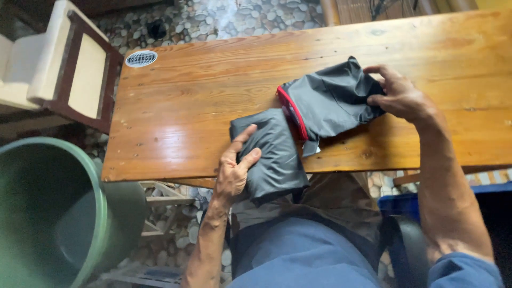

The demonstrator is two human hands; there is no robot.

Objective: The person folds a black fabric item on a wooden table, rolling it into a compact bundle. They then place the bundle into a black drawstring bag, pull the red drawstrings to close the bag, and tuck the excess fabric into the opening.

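Observation:
A dark grey garment with a red trim lies folded on the wooden table (186,101). Its near part (274,154) hangs over the table's front edge toward my lap. My left hand (234,168) presses on that part from the left, thumb and fingers spread flat on the cloth. The far part of the garment (330,98) is bunched up, with the red trim (290,112) along its left side. My right hand (400,96) grips that bunched cloth at its right end, fingers curled into it.
A large green bin (48,213) stands on the floor at the left. A wooden chair with cream cushions (69,69) is at the back left. A round metal drain cover (141,58) sits in the pebble floor. A blue crate (400,205) is under the table's right side.

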